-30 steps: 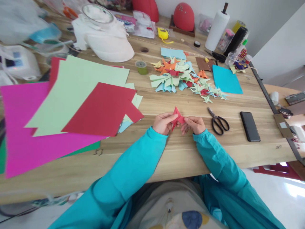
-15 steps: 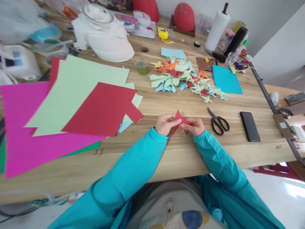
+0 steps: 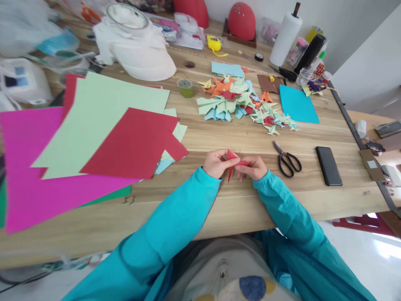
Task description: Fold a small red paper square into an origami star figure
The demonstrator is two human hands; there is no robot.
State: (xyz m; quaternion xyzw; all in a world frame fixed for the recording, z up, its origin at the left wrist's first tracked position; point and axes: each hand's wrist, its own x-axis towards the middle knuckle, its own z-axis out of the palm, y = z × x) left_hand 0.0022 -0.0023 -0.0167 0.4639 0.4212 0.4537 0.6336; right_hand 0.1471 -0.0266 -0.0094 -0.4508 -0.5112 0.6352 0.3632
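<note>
latest change: over the last second, the small red folded-paper piece (image 3: pixel 231 154) has tipped in the fingers, and the right fingertips have come in close to the left thumb; i'd judge it is still being worked, not finished with.
red piece: sharply creased, with one peak up, a thin spike hanging down and an arm pointing right; its middle is hidden by fingers. it sits left of the black-handled metal scissors (image 3: pixel 281 154); whether the spike touches the table, i can't tell.
left hand (image 3: pixel 216 163): pinched on the peak side, thumb across the front.
right hand (image 3: pixel 255 168): just left of the scissors, gripping the red arm.
paper pile: beyond the scissors and leftward, a heap of pointed folded paper pieces in green, orange, blue and red (image 3: pixel 230 102).
sheet: large flat red paper sheet (image 3: pixel 134 144), well left of the scissors.
phone: black rectangular phone (image 3: pixel 329 166), right of the scissors.
</note>
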